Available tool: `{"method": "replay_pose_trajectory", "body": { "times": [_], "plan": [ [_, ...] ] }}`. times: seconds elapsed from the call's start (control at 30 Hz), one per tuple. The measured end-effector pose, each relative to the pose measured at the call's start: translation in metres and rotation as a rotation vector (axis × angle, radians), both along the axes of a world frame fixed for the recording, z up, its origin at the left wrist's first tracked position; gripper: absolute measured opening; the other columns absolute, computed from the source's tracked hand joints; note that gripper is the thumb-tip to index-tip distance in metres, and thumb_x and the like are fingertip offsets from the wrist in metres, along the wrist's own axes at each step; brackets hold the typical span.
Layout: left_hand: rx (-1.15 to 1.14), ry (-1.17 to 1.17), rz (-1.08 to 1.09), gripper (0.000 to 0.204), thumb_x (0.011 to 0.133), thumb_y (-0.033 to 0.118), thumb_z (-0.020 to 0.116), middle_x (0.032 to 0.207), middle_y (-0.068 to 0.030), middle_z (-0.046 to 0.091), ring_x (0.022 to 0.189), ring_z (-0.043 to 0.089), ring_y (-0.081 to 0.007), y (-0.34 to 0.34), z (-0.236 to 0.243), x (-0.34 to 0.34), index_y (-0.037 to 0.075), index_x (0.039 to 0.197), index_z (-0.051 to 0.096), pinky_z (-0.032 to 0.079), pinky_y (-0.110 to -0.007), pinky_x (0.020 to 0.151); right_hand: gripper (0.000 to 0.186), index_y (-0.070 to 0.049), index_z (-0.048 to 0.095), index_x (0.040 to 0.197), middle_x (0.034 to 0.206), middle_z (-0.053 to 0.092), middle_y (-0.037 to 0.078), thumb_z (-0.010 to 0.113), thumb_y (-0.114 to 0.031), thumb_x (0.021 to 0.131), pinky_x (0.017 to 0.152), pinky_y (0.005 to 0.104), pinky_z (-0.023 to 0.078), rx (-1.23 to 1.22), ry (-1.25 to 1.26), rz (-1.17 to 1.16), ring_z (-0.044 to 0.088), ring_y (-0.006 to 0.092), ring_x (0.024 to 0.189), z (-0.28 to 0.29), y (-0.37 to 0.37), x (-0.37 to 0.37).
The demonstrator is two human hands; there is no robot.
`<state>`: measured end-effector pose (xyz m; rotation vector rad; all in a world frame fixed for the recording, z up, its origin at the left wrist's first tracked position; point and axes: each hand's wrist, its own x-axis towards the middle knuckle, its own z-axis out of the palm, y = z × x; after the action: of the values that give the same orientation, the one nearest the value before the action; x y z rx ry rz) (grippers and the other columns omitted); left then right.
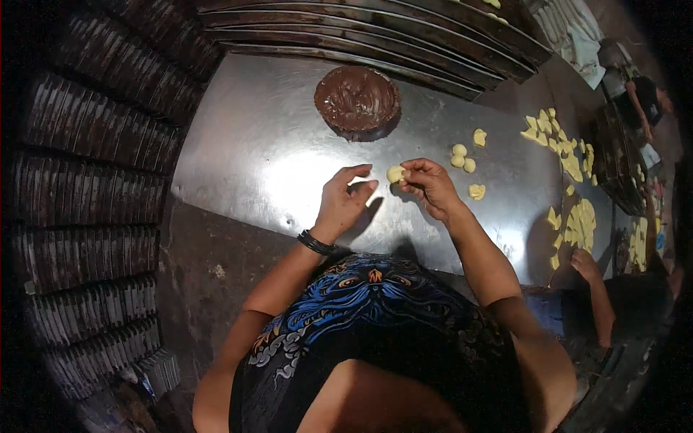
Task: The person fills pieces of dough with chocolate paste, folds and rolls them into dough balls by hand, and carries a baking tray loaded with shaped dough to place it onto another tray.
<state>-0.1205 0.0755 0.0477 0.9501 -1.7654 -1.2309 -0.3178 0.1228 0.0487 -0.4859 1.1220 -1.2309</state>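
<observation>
Location: I have the pale yellow dough ball (395, 174) above the counter (245, 123), between the two hands and on the near side of the round mass of brown paste (357, 97).

Hand state: the right hand (433, 189) pinches the ball between thumb and fingertips at its right side. The left hand (343, 204) is released, thumb and fingers spread, near the ball but not touching it.

Handling: I judge the piece to be light, soft and easily dented, with a surface that may be slightly greasy or tacky. Excess pressure would probably flatten or tear it. I would grip it with the fingertip pads on opposite sides, using the least force that holds, or cradle it from below in a curved palm.

Orientation: the outline is nearly round, so I assign no reliable long axis. The smooth, rounded face points left, toward the left hand; the pinched side faces right and is partly covered by the fingers, so its exact form I cannot tell.

Reference: three similar rounded lumps (469, 165) sit close together on the counter, to the right of the ball
</observation>
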Motion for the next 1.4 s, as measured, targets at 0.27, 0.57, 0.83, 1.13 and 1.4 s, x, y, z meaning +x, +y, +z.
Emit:
{"method": "replay_pose_trajectory", "body": {
  "times": [0.27, 0.57, 0.83, 1.13, 1.4],
  "plan": [
    [0.012, -0.031, 0.067, 0.018, 0.079, 0.011, 0.063, 0.075, -0.0066, 0.063, 0.059, 0.055, -0.0067, 0.025, -0.014, -0.018, -0.001, 0.092, 0.063, 0.044, -0.02, 0.05, 0.014, 0.0, 0.054, 0.091, 0.085, 0.06, 0.01, 0.059, -0.001, 0.078, 0.064, 0.0235, 0.051, 0.06, -0.024, -0.028, 0.06, 0.0145, 0.071, -0.015, 0.015, 0.017],
    [0.293, 0.043, 0.148, 0.033, 0.085, 0.025, 0.057, 0.08, -0.0135, 0.064, 0.067, 0.06, -0.0139, 0.072, -0.005, -0.063, -0.001, 0.104, 0.06, 0.048, -0.026, 0.061, 0.017, 0.0, 0.059, 0.09, 0.082, 0.061, 0.009, 0.062, -0.004, 0.074, 0.059, 0.0249, 0.049, -0.35, 0.582, -0.061, 0.061, 0.0154, 0.071, -0.029, 0.041, -0.009],
    [0.344, -0.224, -0.096, 0.042, 0.086, 0.032, 0.054, 0.091, -0.0143, 0.064, 0.077, 0.061, -0.0152, 0.074, 0.005, -0.031, -0.001, 0.113, 0.054, 0.048, -0.026, 0.066, 0.018, -0.002, 0.061, 0.088, 0.088, 0.059, 0.012, 0.059, 0.002, 0.071, 0.071, 0.0338, 0.049, -0.677, 1.336, 0.13, 0.058, 0.027, 0.081, -0.057, 0.07, -0.031],
    [0.981, 0.802, -0.319, 0.074, 0.085, 0.058, 0.032, 0.13, -0.0254, 0.032, 0.11, 0.044, -0.0396, -0.011, 0.031, 0.048, 0.002, 0.133, 0.024, 0.052, -0.049, 0.068, 0.012, -0.002, 0.057, 0.068, 0.073, 0.059, 0.013, 0.058, -0.014, 0.071, 0.068, 0.0387, 0.044, -0.384, 1.274, 0.366, 0.056, 0.03, 0.073, -0.013, 0.036, -0.015],
    [1.239, 1.225, -0.699, 0.091, 0.074, 0.075, 0.031, 0.141, -0.0199, 0.017, 0.127, 0.016, -0.0452, -0.039, 0.031, 0.062, 0.011, 0.137, 0.019, 0.032, -0.067, 0.089, 0.016, -0.002, 0.047, 0.081, 0.083, 0.047, 0.016, 0.053, 0.001, 0.066, 0.076, 0.0437, 0.036, -0.63, 1.589, 0.244, 0.046, 0.035, 0.083, -0.074, 0.09, -0.02]
  ]
}}
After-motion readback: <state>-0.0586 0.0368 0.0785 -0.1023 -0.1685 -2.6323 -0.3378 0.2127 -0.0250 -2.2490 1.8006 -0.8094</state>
